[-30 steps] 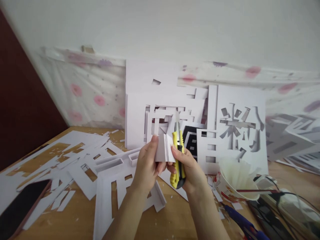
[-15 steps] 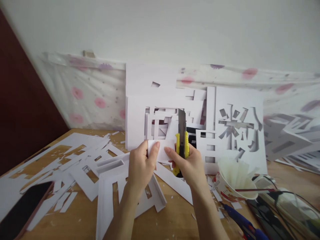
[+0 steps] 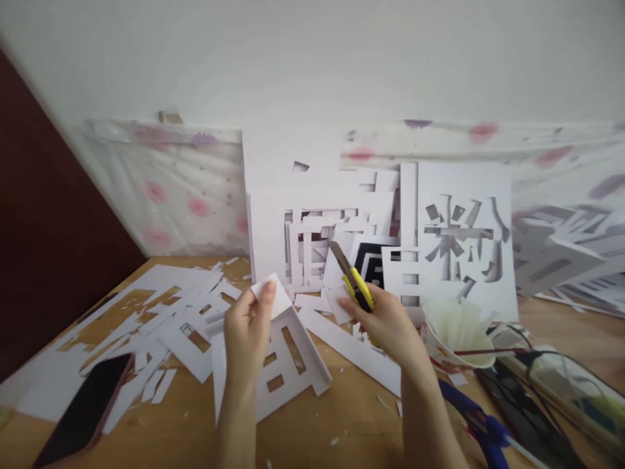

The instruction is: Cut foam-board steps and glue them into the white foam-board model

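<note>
Between thumb and fingers, my left hand (image 3: 251, 322) grips a small white card piece (image 3: 277, 296). My right hand (image 3: 383, 316) is closed round a yellow and black utility knife (image 3: 359, 286), its blade out and pointing up to the left. Another white piece (image 3: 340, 303) shows at my right fingertips, and whether they pinch it too is hard to tell. Below and beside my left hand lies a white cut-out character with raised edges (image 3: 312, 365), partly hidden by my left forearm.
White card scraps (image 3: 161, 326) and a phone (image 3: 88, 407) lie on the left. Cut-out sheets (image 3: 463, 179) lean against the wall. On the right are a paper cup (image 3: 439, 345), a blue glue gun (image 3: 476, 417), cables and a black object (image 3: 530, 417).
My hands have moved apart, the left one leftward with its white piece. The knife, upright before, now tilts to the left. The view has shifted slightly.
</note>
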Action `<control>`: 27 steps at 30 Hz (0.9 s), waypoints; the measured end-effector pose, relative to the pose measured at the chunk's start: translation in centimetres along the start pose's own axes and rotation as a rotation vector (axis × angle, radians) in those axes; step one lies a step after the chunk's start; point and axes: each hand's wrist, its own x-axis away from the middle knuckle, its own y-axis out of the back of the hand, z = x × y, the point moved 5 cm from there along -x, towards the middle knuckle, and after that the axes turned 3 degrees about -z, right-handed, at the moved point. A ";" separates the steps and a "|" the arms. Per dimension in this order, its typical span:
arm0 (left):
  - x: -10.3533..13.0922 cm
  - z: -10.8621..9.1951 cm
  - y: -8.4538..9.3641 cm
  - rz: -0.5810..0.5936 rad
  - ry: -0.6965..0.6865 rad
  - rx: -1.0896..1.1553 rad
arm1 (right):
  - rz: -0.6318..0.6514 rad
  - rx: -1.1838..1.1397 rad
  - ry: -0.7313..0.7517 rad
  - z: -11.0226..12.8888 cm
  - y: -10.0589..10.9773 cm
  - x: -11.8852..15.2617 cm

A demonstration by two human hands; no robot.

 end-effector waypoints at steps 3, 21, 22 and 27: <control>-0.5 0.7 5.2 -0.071 -0.061 -0.102 | 0.017 0.213 -0.040 -2.5 0.2 0.8; -3.7 12.2 2.5 0.494 -0.146 -0.567 | -0.156 0.317 -0.202 -14.3 -5.0 13.9; -3.8 12.4 1.8 0.516 -0.164 -0.585 | -0.191 0.322 -0.168 -14.4 -5.0 14.3; -3.7 13.7 0.2 0.604 -0.234 -0.672 | -0.306 0.390 -0.074 -15.3 -5.6 16.1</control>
